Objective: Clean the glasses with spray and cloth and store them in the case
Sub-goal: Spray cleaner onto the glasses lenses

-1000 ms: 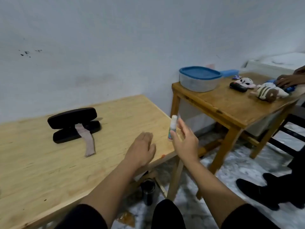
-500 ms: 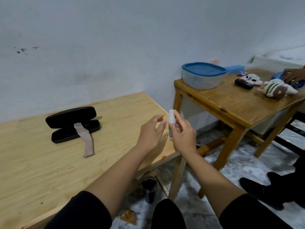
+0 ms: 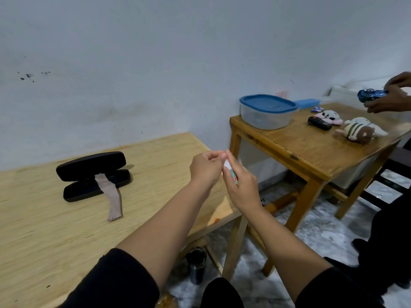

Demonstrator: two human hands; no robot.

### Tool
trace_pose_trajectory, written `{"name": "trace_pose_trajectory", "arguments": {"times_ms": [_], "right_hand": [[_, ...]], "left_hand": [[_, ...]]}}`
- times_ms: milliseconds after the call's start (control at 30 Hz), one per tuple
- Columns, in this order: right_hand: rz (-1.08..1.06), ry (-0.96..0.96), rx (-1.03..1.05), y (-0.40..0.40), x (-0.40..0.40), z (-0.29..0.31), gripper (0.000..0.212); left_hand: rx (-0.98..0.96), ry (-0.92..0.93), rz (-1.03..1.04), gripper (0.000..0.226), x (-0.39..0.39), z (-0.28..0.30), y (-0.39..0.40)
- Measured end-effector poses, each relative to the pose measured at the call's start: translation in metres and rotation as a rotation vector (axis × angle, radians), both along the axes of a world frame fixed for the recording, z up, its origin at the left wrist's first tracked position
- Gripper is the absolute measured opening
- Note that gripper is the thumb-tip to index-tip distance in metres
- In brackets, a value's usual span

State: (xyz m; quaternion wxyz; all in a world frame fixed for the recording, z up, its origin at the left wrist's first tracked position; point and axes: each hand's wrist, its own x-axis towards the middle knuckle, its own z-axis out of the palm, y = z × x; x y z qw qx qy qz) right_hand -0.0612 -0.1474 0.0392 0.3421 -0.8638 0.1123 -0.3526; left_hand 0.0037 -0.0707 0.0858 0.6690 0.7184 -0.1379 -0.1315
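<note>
My right hand grips a small white spray bottle with a green and red label, held above the right end of the light wooden table. My left hand pinches the bottle's top with curled fingers. A black glasses case lies open at the back of the table. A beige cloth hangs out of the case onto the tabletop. The glasses themselves are not visible.
A second, darker wooden table stands to the right with a blue-lidded plastic container, soft toys and a black device. Another person's hands hold a blue toy car there. A dark flask stands on the floor.
My left hand rose from the table edge and closed on the top of the bottle. The right hand lifted the bottle slightly. The other person picked up the blue toy car.
</note>
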Motion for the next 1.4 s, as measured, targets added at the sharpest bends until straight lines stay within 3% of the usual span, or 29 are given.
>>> {"name": "trace_pose_trajectory", "arguments": {"times_ms": [233, 300, 400, 500, 667, 867, 1267, 1400], "right_hand": [[-0.041, 0.020, -0.116, 0.001, 0.003, 0.004, 0.052], [-0.026, 0.035, -0.150, 0.000, -0.005, -0.003, 0.052], [-0.013, 0.037, -0.109, -0.001, -0.019, -0.012, 0.051], [-0.029, -0.002, -0.008, -0.006, -0.015, -0.002, 0.050], [0.007, -0.074, 0.040, -0.005, -0.005, 0.011, 0.044], [-0.031, -0.068, 0.049, -0.003, -0.010, 0.004, 0.037], [-0.041, -0.065, 0.038, -0.001, -0.008, 0.003, 0.031], [-0.029, -0.062, 0.035, 0.001, -0.005, 0.005, 0.030]], "left_hand": [[-0.090, 0.108, 0.038, 0.009, 0.005, 0.004, -0.007], [-0.161, 0.139, 0.153, 0.015, 0.018, 0.013, -0.002], [-0.077, -0.102, 0.314, 0.009, 0.044, 0.032, 0.020], [0.058, -0.308, 0.192, 0.009, 0.037, 0.029, 0.030], [0.247, -0.336, -0.050, 0.012, 0.007, -0.025, 0.026], [0.245, -0.176, -0.017, 0.013, -0.018, -0.052, 0.023], [0.379, -0.314, -0.084, 0.025, -0.010, -0.073, 0.024], [0.413, -0.349, -0.109, 0.039, -0.012, -0.072, 0.028]]}}
